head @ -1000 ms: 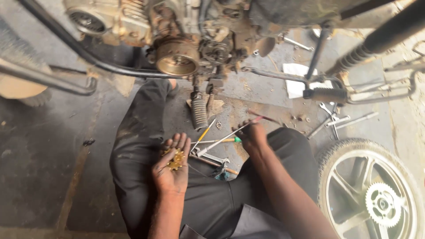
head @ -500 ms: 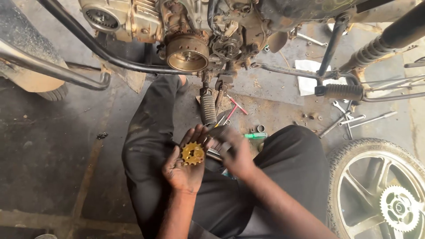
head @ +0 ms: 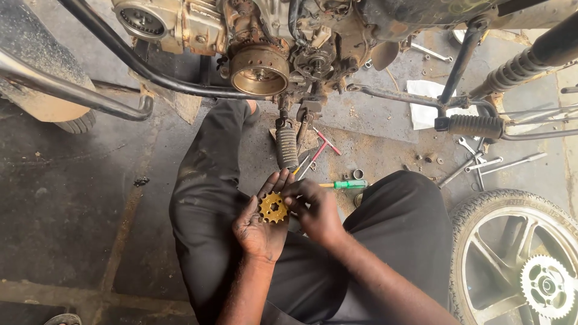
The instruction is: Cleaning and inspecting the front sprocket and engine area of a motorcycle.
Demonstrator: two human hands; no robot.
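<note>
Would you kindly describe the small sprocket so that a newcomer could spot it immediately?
Below the motorcycle engine, a person sits with dark trousers spread apart. Between the knees, the left hand lies palm up, and the small sprocket rests in it: brass-coloured and toothed, unlike the big silver sprocket on the wheel.

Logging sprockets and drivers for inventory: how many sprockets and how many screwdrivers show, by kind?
Small brass-coloured sprocket, lying on the left hand: 1
Large silver sprocket on the wheel: 1
Green-handled screwdriver: 1
Red-handled screwdriver: 1
Total: 4
</note>
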